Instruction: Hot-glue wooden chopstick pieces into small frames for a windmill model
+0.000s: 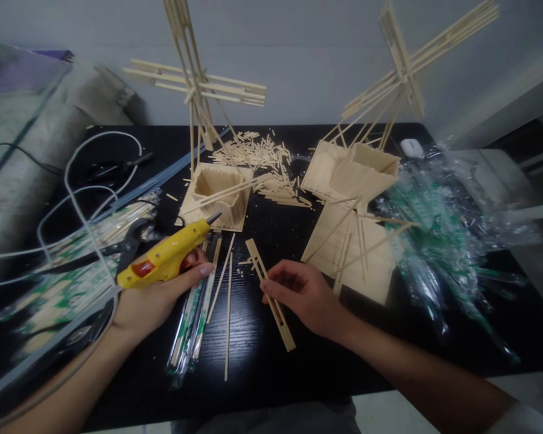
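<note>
My left hand (pixel 163 295) is wrapped round a yellow glue gun (pixel 165 253), its dark nozzle pointing up and to the right. Between the thumb and fingers of my right hand (pixel 298 292) is a narrow frame of glued wooden sticks (pixel 278 316), slanting over the dark table. Two loose sticks (pixel 228 319) lie between my hands. Beside them, under the left hand, are chopsticks in clear and green wrappers (pixel 192 325). A few tiny cut pieces (pixel 245 263) sit just left of the stick frame.
Two stick-built windmills stand behind, with a left square base (pixel 217 217) and a right base (pixel 366 172). Short cut sticks (pixel 257 154) are heaped between them. Empty wrappers (pixel 434 223) pile at right. A white cord (pixel 79 205) loops at left near wrapped chopsticks (pixel 81 265).
</note>
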### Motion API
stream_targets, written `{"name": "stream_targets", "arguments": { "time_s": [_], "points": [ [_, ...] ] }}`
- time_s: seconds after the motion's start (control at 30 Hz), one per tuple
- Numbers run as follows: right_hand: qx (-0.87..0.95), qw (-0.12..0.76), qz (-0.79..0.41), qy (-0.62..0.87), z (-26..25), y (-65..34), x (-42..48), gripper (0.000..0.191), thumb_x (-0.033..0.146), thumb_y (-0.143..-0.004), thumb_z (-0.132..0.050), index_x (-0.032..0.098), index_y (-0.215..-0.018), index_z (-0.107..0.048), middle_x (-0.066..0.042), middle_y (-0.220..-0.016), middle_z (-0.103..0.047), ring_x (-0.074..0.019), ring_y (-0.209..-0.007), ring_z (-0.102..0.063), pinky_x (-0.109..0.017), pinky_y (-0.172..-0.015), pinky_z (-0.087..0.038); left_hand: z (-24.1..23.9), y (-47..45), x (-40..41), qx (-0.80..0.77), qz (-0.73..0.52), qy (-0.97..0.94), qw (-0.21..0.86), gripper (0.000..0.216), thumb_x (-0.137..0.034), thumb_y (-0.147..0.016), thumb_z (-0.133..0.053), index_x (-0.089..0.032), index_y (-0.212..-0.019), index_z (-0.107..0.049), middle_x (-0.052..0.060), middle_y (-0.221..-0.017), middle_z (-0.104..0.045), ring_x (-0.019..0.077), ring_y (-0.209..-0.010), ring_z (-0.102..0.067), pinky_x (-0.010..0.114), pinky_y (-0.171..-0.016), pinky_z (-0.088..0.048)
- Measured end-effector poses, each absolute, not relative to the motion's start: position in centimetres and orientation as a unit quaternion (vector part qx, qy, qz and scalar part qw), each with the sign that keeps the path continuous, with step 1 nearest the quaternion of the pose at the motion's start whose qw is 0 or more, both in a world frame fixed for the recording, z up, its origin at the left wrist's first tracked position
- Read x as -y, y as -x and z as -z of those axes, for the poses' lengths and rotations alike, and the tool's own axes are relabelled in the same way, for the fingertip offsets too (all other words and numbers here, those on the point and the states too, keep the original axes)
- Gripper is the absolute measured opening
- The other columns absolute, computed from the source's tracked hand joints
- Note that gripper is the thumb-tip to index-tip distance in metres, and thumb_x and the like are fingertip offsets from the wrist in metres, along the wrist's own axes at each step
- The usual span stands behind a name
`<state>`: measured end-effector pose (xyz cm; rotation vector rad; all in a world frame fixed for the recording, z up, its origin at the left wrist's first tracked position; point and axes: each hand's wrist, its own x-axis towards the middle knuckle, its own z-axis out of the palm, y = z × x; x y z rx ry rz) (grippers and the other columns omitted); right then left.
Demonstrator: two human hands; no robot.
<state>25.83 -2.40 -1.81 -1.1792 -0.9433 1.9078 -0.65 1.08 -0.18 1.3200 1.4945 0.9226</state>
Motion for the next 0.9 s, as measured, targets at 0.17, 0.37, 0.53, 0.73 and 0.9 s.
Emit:
{"name": "stream_targets", "arguments": {
  "time_s": [0.17,0.37,0.53,0.73,0.9],
  "points": [
    [0.364,0.341,-0.731,0.466,1.82,-25.75,2.28,0.048,0.060,-0.077,-0.096,0.019,-0.083,-0.071,0.000,-0.072,-0.076,-0.0109,-0.055,-0.063,-0.023,-0.052,-0.052,-0.03,0.46,-1.28,-0.594,-0.378,-0.537,0.465,0.043,-0.044,-0.071,-0.093,-0.025,-0.068,-0.054,-0.004,-0.064,-0.053,0.0164,-0.059,-0.056,0.030,-0.064,-0.060],
    [0.385,0.344,-0.713,0.475,2.07,-25.67,2.09,0.050,0.062,-0.076,-0.097,0.019,-0.083,-0.072,-0.001,-0.072,-0.077,-0.0118,-0.056,-0.063,-0.024,-0.054,-0.053,-0.08,0.34,-1.30,-0.580,-0.397,-0.516,0.490,0.045,-0.043,-0.067,-0.097,-0.024,-0.069,-0.056,-0.004,-0.065,-0.056,0.0137,-0.056,-0.054,0.027,-0.056,-0.054],
    [0.400,0.346,-0.710,0.466,2.37,-25.57,2.07,0.054,0.067,-0.077,-0.095,0.019,-0.084,-0.070,-0.001,-0.075,-0.077,-0.0117,-0.058,-0.065,-0.024,-0.055,-0.055,0.44,0.53,-0.92,-0.559,-0.403,-0.505,0.519,0.040,-0.047,-0.076,-0.094,-0.022,-0.074,-0.063,0.000,-0.078,-0.071,0.0144,-0.063,-0.063,0.025,-0.058,-0.055],
    [0.393,0.364,-0.720,0.442,2.42,-25.41,1.82,0.052,0.059,-0.071,-0.101,0.019,-0.086,-0.070,0.001,-0.076,-0.075,-0.0134,-0.058,-0.068,-0.026,-0.054,-0.059,0.71,0.43,-0.42,-0.555,-0.424,-0.511,0.500,0.038,-0.047,-0.075,-0.096,-0.022,-0.073,-0.068,0.001,-0.079,-0.074,0.0182,-0.071,-0.068,0.029,-0.066,-0.059],
    [0.345,0.396,-0.729,0.439,2.06,-25.06,1.46,0.047,0.051,-0.070,-0.103,0.018,-0.084,-0.072,0.003,-0.073,-0.073,-0.0134,-0.061,-0.070,-0.025,-0.058,-0.063,0.78,0.48,-0.79,-0.546,-0.459,-0.489,0.502,0.038,-0.044,-0.074,-0.096,-0.023,-0.075,-0.064,-0.004,-0.069,-0.064,0.0127,-0.056,-0.057,0.026,-0.056,-0.051]
  ]
}}
